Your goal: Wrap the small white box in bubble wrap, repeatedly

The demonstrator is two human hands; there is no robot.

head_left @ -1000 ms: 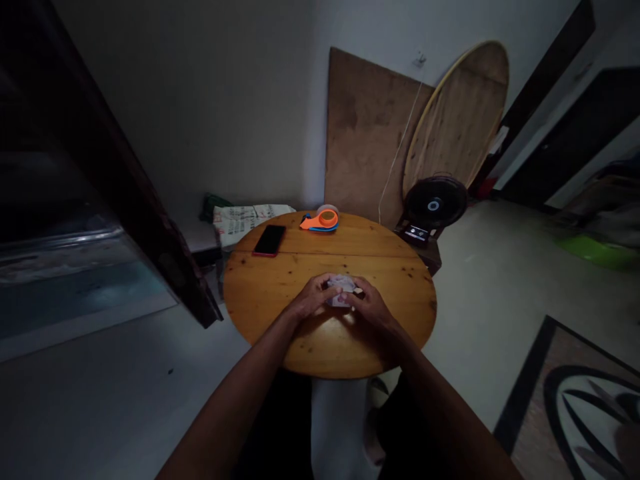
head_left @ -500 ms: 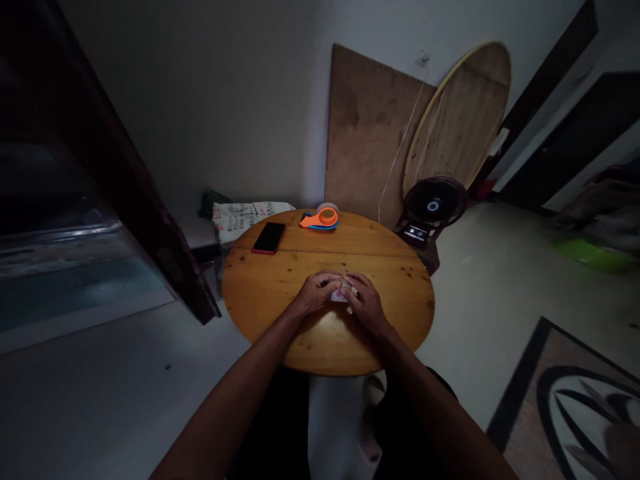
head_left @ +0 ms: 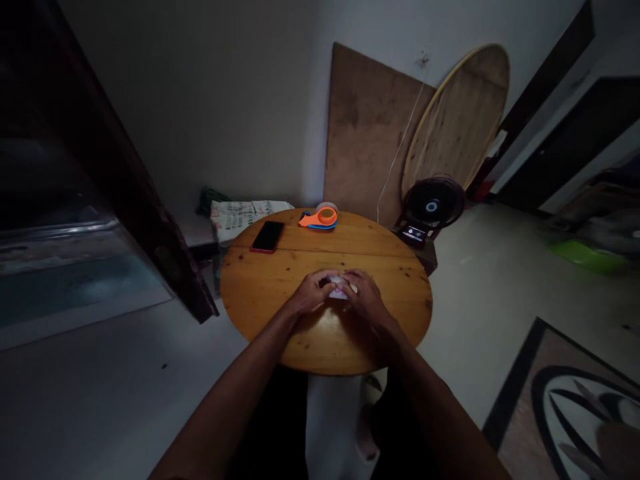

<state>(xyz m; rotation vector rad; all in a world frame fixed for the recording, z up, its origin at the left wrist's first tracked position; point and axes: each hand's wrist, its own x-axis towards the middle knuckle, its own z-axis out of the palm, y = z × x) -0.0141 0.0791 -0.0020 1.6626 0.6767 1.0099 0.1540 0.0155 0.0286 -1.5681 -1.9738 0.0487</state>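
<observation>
Nearest you, your bare forearms point(head_left: 235, 400) reach forward over your dark-clad legs point(head_left: 277, 423), and a light shoe point(head_left: 367, 430) shows on the pale floor point(head_left: 100, 413) between them; off to the right, a patterned panel point(head_left: 520, 373) with a dark border lies on the floor; ahead is the round wooden bench point(head_left: 270, 280), whose near edge runs just beyond your knees; over its middle, your left hand point(head_left: 311, 292) and your right hand point(head_left: 366, 295) come together around a small pale object point(head_left: 339, 293) with a pinkish patch; the left grip is curled in on its left side and the right grip on its right, fingers wrapped past the far side, so that both are pinching it between them, thumbs toward you; you cannot tell whether it touches the wood; farther on, a dark-screened phone point(head_left: 268, 237) with a red edge lies toward the bench's left side, well apart from your hands; near the far rim sits an orange tape dispenser point(head_left: 314, 221) with blue beneath; past the rim, a printed white sack point(head_left: 245, 217) is on the left and a round dark fan point(head_left: 433, 205) on the right; behind, a brown board point(head_left: 370, 127) and a big round wooden panel point(head_left: 457, 120) lean by the wall point(head_left: 250, 100).
</observation>
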